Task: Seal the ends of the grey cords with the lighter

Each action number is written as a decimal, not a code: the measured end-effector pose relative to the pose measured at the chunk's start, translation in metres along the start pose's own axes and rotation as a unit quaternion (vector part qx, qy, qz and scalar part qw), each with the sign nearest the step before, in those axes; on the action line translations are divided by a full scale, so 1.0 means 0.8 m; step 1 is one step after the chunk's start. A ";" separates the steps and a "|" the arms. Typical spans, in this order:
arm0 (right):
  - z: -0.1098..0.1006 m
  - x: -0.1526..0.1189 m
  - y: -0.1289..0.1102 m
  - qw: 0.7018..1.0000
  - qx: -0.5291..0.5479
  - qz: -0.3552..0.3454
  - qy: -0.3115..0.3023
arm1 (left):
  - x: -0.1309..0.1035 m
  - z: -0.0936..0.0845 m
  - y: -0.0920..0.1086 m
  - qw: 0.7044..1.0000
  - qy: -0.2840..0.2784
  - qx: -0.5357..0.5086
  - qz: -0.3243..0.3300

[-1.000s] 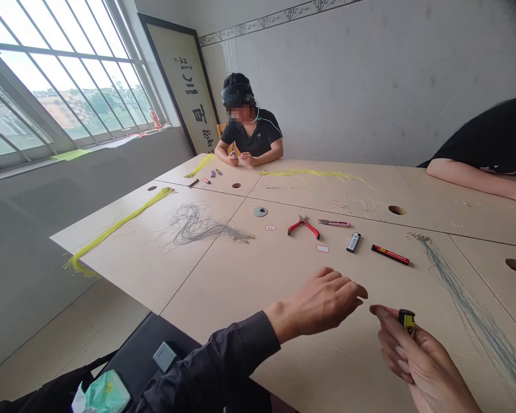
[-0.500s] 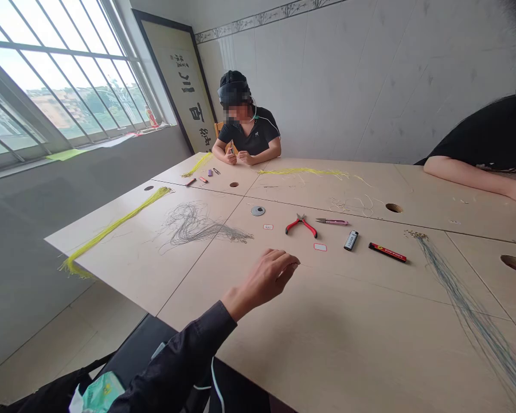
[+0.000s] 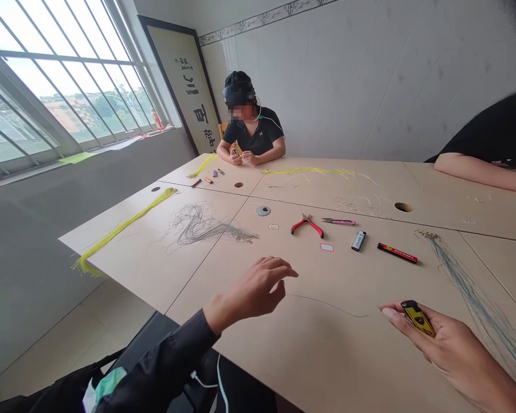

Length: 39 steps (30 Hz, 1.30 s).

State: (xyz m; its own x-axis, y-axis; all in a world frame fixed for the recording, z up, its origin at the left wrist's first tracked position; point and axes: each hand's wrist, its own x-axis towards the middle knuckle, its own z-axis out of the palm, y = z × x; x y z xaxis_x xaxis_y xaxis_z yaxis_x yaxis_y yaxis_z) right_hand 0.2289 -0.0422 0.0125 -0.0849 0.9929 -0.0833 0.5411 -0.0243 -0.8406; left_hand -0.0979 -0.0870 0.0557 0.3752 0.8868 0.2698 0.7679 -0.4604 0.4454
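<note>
A thin dark cord stretches over the near part of the table, between my two hands. Beside its left end is my left hand, palm down, with thumb and fingers apart and nothing visibly held. At the right, my right hand is closed around a yellow and black lighter. Its thumb and forefinger tips meet just past the cord's right end; whether they pinch anything is too small to tell. Red-handled pliers and a white tag with a red border lie beyond my left hand.
Pink thread snips, a white lighter, a red and black lighter and a grey disc lie mid-table. Cord bundles are grey, yellow and blue-grey. Two people sit around the table.
My right hand has come into view with the yellow and black lighter. My left thumb and fingers have parted, and the cord's left end is out of them. The view has shifted slightly.
</note>
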 end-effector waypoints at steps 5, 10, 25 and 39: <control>0.026 0.033 -0.032 0.996 -0.007 -0.001 -0.093 | 0.077 0.062 0.032 0.988 0.011 -0.151 -0.026; 0.032 0.063 -0.035 0.998 -0.003 -0.005 -0.059 | 0.131 0.113 0.029 0.944 -0.022 -0.312 -0.108; 0.049 0.092 -0.004 0.999 -0.026 -0.014 -0.019 | 0.133 0.158 0.012 0.917 0.058 -0.369 -0.139; 0.051 0.082 -0.002 0.999 -0.015 -0.035 -0.014 | 0.132 0.148 0.018 0.963 0.120 -0.234 -0.053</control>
State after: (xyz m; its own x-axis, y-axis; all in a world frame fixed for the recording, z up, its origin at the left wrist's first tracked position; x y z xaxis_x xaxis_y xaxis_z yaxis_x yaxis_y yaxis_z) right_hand 0.1882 0.0185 -0.0135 -0.1465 0.9884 -0.0392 0.5574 0.0498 -0.8287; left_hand 0.0144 0.0046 -0.0102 0.1338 0.9207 0.3667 0.4564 -0.3857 0.8018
